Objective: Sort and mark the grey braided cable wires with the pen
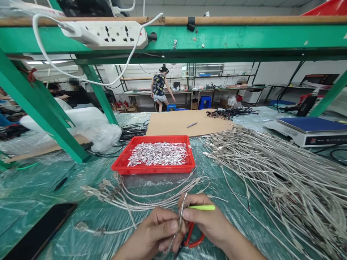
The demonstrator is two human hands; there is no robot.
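My left hand point(155, 231) and my right hand point(206, 220) meet at the near edge of the bench and pinch one thin silver braided cable point(181, 213) between their fingertips. The right hand also holds a tool with a lime-green handle point(202, 207) and red handles point(193, 238) showing under the fingers. A small bundle of finished cables point(130, 196) lies just beyond my hands. Behind it stands a red tray point(119, 164) filled with small silver foil pieces point(158, 153).
A large heap of silver cables point(284, 177) covers the right side. A black phone point(40, 233) lies at the near left. Cardboard sheet point(173, 122), a scale point(309, 130), green frame legs point(40, 104) and a power strip point(105, 34) overhead. A person point(159, 86) stands far back.
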